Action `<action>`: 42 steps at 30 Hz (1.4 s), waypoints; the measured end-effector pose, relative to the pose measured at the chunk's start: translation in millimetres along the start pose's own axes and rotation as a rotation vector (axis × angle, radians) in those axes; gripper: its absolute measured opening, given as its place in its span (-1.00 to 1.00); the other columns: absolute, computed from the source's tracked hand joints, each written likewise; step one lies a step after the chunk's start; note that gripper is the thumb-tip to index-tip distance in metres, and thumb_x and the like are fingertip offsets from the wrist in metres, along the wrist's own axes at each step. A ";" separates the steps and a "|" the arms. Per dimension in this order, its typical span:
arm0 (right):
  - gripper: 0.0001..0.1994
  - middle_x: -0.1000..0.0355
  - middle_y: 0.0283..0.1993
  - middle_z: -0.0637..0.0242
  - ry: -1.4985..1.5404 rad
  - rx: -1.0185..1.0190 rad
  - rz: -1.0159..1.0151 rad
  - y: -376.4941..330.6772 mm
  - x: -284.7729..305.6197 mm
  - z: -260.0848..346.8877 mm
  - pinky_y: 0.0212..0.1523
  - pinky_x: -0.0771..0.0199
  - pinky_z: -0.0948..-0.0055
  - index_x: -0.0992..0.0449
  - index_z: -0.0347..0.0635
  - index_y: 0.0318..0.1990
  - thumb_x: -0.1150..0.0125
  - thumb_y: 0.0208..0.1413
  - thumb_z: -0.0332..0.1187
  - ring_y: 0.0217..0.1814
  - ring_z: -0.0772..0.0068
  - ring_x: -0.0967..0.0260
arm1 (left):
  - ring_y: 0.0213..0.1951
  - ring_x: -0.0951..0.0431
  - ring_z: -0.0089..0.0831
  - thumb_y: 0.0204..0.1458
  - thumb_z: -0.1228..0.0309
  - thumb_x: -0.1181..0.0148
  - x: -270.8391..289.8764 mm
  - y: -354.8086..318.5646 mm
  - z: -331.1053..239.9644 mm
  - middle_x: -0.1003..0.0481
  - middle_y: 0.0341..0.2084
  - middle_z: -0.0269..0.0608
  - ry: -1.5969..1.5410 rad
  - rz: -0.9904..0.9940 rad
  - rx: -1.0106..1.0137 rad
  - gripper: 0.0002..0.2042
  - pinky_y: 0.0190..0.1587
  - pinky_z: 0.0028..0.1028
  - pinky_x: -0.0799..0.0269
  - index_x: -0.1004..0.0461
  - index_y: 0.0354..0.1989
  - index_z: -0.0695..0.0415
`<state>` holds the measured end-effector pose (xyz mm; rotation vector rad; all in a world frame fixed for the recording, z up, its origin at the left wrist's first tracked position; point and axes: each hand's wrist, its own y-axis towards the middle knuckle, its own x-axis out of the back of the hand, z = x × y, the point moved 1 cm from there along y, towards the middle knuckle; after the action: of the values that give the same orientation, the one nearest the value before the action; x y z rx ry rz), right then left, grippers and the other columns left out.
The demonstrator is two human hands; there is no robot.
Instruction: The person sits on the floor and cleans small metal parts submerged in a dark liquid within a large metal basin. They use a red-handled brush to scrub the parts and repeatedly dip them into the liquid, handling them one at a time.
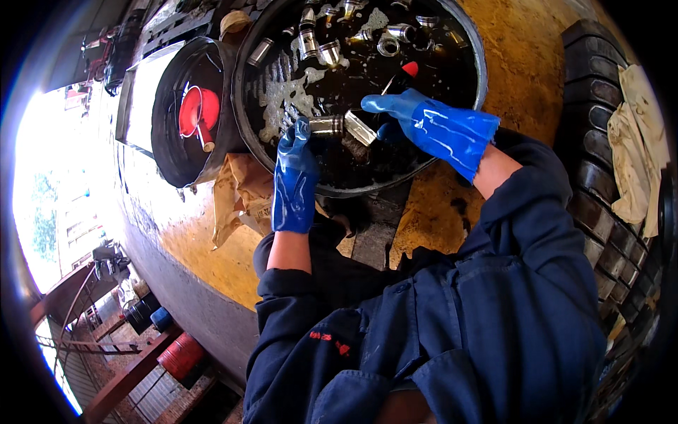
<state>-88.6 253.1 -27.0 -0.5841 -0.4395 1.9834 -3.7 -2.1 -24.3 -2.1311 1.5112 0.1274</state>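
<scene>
gloved hands (353, 134) hold metal cylinder (326, 126) over oily tub (480, 71).

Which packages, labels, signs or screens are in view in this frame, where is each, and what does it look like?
Crumpled brown cardboard packaging: wedged beneath the large dark basin, beside the gloved left hand; tan, torn, with small dark print.
Red embroidered marking: on the chest of the dark blue coverall; small red stitched characters.
No signs or screens can be made out.
</scene>
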 end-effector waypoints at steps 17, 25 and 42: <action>-0.64 -0.57 -0.29 0.32 0.417 -0.277 -0.098 -5.5 5.4 27.6 -0.29 -0.66 0.29 -0.64 -0.05 -0.05 -0.46 0.13 -0.05 -0.33 0.39 -0.56 | 0.00 -0.67 -0.25 0.30 0.44 -0.11 57.0 33.1 37.9 -0.65 -0.03 -0.10 0.499 0.012 0.040 -0.66 0.01 -0.34 -0.59 -0.43 0.23 0.19; -0.75 -0.56 -0.25 0.29 0.615 -0.265 0.060 -11.3 -8.1 12.6 -0.31 -0.71 0.16 -0.65 0.02 -0.06 -0.35 0.22 -0.12 -0.39 0.29 -0.56 | -0.05 -0.67 -0.17 0.32 0.24 -0.10 35.5 12.0 16.4 -0.65 -0.05 -0.03 0.487 -0.059 0.056 -0.64 -0.05 -0.28 -0.59 -0.47 0.16 0.20; -0.73 -0.63 -0.13 0.25 -0.991 0.591 -0.130 -24.8 -8.5 29.1 -0.06 -0.66 0.21 -0.60 0.05 0.02 -0.27 0.15 -0.33 -0.09 0.08 -0.62 | -0.08 -0.69 0.01 0.32 -0.10 -0.04 -0.7 -2.6 2.6 -0.66 -0.09 0.07 0.138 -0.362 0.352 -0.46 -0.29 -0.29 -0.54 -0.45 0.10 0.19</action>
<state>-84.0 255.0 11.9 0.8167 -0.4173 2.0239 -1.1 0.3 -25.3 -2.1096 1.0937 -0.3922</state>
